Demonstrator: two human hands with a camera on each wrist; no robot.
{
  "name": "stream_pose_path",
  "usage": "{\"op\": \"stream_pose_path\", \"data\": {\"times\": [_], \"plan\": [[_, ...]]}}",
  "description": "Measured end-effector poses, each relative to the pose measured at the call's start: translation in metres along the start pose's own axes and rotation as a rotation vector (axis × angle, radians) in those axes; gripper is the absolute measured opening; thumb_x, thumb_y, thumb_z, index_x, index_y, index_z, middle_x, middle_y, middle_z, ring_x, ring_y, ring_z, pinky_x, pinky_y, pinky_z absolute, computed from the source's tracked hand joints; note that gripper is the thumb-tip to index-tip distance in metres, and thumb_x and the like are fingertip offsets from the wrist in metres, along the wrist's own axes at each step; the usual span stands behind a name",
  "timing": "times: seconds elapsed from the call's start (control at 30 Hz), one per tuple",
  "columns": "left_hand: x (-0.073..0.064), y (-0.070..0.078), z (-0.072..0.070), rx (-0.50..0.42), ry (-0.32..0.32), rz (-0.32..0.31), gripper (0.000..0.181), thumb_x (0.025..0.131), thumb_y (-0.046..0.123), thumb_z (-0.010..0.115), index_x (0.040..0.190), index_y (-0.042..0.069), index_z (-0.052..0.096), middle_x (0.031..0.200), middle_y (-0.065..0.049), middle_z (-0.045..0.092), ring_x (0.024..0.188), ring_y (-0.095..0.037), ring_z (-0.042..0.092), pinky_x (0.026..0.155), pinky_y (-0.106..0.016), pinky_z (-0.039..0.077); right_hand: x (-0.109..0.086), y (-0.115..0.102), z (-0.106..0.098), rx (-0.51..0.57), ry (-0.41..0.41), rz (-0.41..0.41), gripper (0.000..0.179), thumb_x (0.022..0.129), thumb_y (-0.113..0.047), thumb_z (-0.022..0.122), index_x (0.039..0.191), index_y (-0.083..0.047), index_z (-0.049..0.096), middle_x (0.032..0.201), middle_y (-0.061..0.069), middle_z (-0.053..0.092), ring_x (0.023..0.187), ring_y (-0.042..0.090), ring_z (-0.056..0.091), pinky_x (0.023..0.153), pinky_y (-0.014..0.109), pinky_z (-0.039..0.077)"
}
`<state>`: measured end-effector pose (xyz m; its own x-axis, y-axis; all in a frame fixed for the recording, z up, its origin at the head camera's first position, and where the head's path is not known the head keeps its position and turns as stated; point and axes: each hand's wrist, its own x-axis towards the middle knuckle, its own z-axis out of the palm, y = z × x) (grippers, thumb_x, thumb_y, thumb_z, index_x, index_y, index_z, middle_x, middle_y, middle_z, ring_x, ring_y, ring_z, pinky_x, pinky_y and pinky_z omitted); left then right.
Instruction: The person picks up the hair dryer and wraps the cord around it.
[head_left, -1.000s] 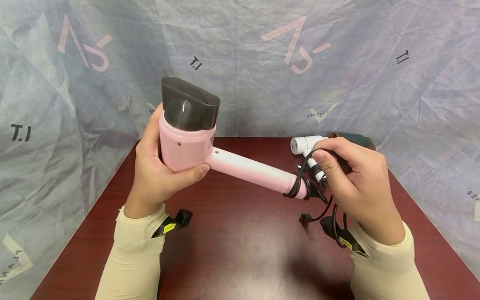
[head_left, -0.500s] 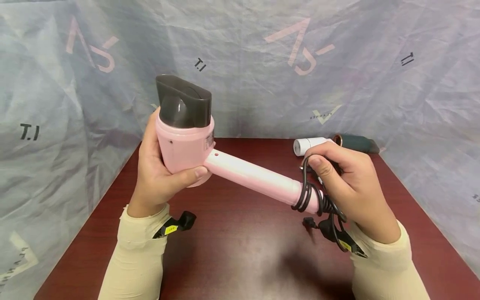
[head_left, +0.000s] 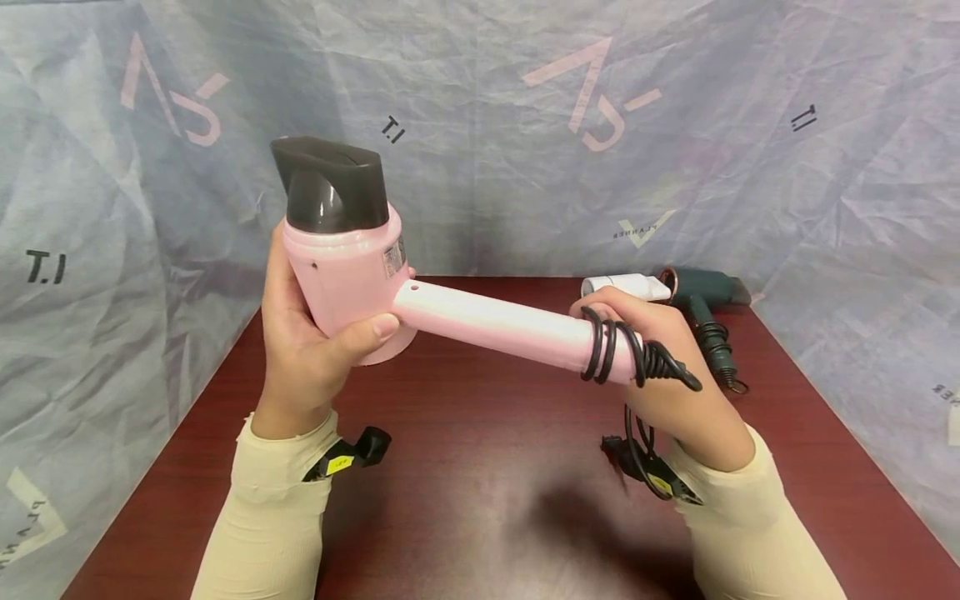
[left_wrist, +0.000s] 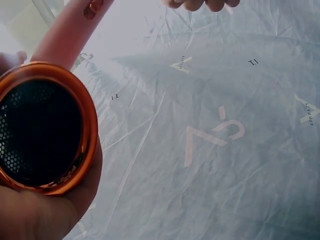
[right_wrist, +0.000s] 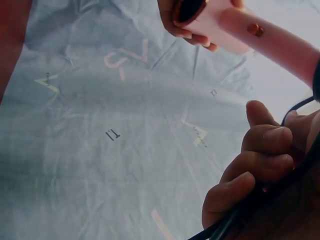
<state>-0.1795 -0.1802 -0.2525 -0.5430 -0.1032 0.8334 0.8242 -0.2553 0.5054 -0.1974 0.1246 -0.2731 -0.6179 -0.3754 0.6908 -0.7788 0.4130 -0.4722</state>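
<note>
A pink hair dryer (head_left: 487,323) with a dark nozzle (head_left: 337,193) is held above the table, nozzle up, its handle slanting down to the right. My left hand (head_left: 303,358) grips its body, the thumb on the near side. The left wrist view looks at the dryer's copper rim (left_wrist: 90,125) and dark grille (left_wrist: 40,135). Several turns of black cord (head_left: 609,350) circle the handle's end. Behind that end my right hand (head_left: 675,417) holds the cord, fingers (right_wrist: 267,160) curled over it in the right wrist view. A loose loop hangs below the right hand.
On the far right of the brown table (head_left: 465,467) lie a white hair dryer (head_left: 626,287), partly behind my right hand, and a dark green hair dryer (head_left: 705,292) with its cord wound on the handle. Grey printed cloth (head_left: 465,167) hangs behind and at both sides.
My right hand has moved left and gone behind the handle's end, bringing the cord round it. The left hand has shifted the dryer slightly left and turned it a little.
</note>
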Motion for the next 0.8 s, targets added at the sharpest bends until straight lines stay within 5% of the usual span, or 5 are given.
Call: {"op": "stream_pose_path", "data": {"times": [0.1,0.33,0.57,0.8], "plan": [[0.001,0.0,0.001,0.0,0.017,0.001,0.081,0.064,-0.014,0.072,0.141,-0.003,0.047,0.125,-0.024,0.06,0.105,-0.042,0.063,0.089,-0.047,0.061,0.0,0.002,0.003,-0.028,0.003,0.001,0.021,0.105,-0.009,0.055,0.095,-0.022,0.069,0.072,-0.012,0.053,0.068,0.006,0.05,0.065,0.022,0.041],[0.001,-0.003,0.001,0.024,0.067,0.033,0.083,0.064,-0.014,0.072,0.142,-0.003,0.048,0.121,-0.023,0.061,0.098,-0.041,0.066,0.086,-0.045,0.061,-0.006,0.007,0.006,0.051,-0.044,0.177,0.035,0.106,-0.012,0.052,0.074,-0.023,0.059,0.067,-0.007,0.046,0.063,0.01,0.042,0.061,0.026,0.037],[0.004,-0.007,0.001,-0.057,0.147,0.061,0.077,0.064,-0.015,0.071,0.137,-0.004,0.05,0.118,-0.024,0.061,0.093,-0.04,0.067,0.085,-0.045,0.061,0.005,0.01,0.015,0.108,-0.096,-0.061,0.028,0.106,-0.006,0.053,0.094,-0.023,0.071,0.069,-0.009,0.057,0.061,0.005,0.048,0.056,0.022,0.04],[0.01,-0.008,0.002,-0.058,0.251,0.105,0.074,0.062,-0.013,0.07,0.134,-0.004,0.053,0.116,-0.021,0.063,0.099,-0.035,0.061,0.087,-0.04,0.056,0.003,0.009,0.02,0.02,-0.183,0.009,0.024,0.109,-0.017,0.052,0.097,-0.025,0.071,0.072,-0.014,0.059,0.056,0.004,0.047,0.056,0.021,0.042]]}}
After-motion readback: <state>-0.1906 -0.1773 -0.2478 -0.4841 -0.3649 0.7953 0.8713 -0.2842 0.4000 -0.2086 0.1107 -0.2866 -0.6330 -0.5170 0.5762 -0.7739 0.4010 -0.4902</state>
